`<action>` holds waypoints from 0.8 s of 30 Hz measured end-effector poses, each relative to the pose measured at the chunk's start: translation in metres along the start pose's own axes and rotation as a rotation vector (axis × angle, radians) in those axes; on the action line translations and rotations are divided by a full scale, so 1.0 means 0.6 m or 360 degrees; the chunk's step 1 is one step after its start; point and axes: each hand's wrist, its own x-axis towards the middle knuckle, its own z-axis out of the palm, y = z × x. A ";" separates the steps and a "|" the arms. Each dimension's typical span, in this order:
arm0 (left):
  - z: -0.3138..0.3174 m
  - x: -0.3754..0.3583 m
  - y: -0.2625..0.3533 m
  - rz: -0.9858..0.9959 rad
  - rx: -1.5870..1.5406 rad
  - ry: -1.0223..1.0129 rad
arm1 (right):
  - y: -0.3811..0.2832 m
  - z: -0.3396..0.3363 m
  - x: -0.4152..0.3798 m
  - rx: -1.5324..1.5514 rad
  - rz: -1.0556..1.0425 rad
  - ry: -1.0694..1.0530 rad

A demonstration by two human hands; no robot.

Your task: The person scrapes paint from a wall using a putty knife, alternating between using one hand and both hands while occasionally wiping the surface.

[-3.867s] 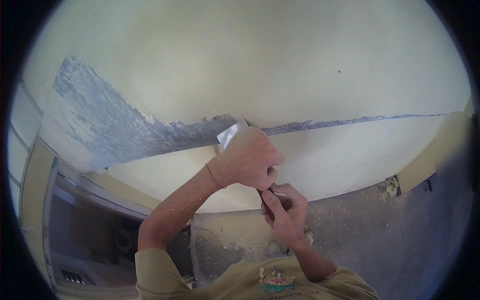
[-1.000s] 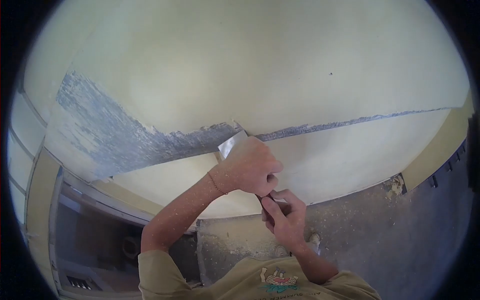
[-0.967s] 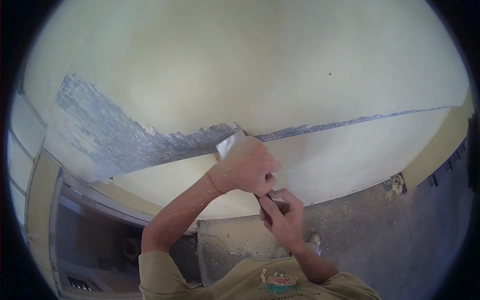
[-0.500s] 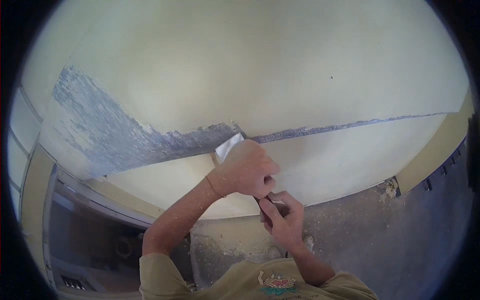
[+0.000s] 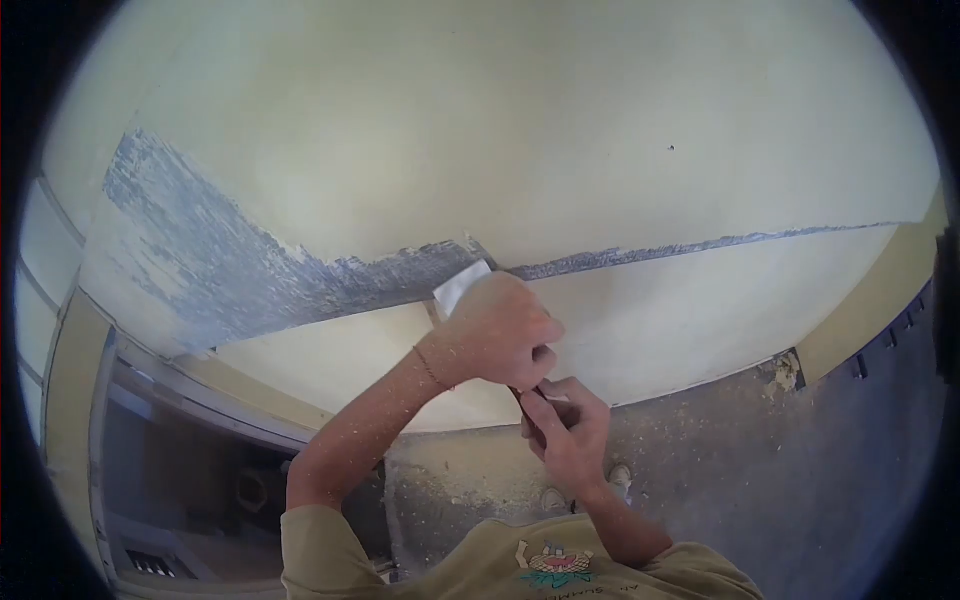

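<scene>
My left hand [image 5: 495, 328] is closed in a fist around the upper part of a scraper, whose wide pale blade [image 5: 461, 288] shows beyond the knuckles. That blade lies against the lower edge of a stripped grey band [image 5: 390, 278] on the cream wall. Lower down, my right hand [image 5: 568, 430] grips the end of the scraper's dark handle [image 5: 528, 398], its thumb lying along it. Most of the handle is hidden inside both hands.
Cream paint [image 5: 600, 130] covers the wall above the grey band, and a pale wall panel [image 5: 660, 320] continues below. Paint flakes are scattered on the floor [image 5: 680, 450] around my shoes [image 5: 620, 478]. A dark recess with a frame [image 5: 200, 410] lies at lower left.
The view has shifted slightly. Both hands keep their grip on the scraper, and its blade stays at almost the same spot on the wall.
</scene>
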 end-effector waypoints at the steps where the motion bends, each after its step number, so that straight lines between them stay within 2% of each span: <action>1: -0.009 0.000 -0.004 0.0006 -0.0007 -0.0004 | 0.002 0.007 0.010 0.0016 -0.0033 -0.0038; 4: -0.030 -0.002 -0.013 -0.0132 0.0081 -0.0078 | 0.008 0.005 0.014 0.0021 -0.0081 -0.0074; 6: -0.011 -0.005 -0.012 0.0000 0.0049 0.0042 | 0.003 0.004 0.010 0.0016 -0.0095 -0.0072; 8: -0.016 -0.004 -0.017 0.0007 0.0067 0.0037 | -0.012 -0.003 0.007 0.0001 0.0060 -0.0071; 11: -0.025 -0.001 -0.015 -0.0027 0.0103 -0.0002 | -0.001 0.014 0.012 0.0056 -0.0100 -0.0088; 14: -0.011 -0.005 -0.009 -0.0049 0.0094 -0.0070 | -0.006 0.000 0.000 -0.0010 0.0024 -0.0028; 16: -0.018 0.001 -0.009 -0.0020 0.0055 -0.0077 | -0.002 0.008 0.011 0.0019 -0.0038 -0.0048; 19: -0.031 0.001 -0.015 -0.0114 0.0080 -0.0033 | 0.004 0.007 0.015 0.0047 -0.0122 -0.0080; 21: -0.008 -0.004 -0.010 -0.0018 0.0062 0.0092 | 0.002 0.005 0.010 0.0046 -0.0155 -0.0105; 24: -0.008 -0.005 -0.015 -0.0018 0.0071 0.0058 | 0.002 -0.001 0.005 -0.0073 0.0032 -0.0023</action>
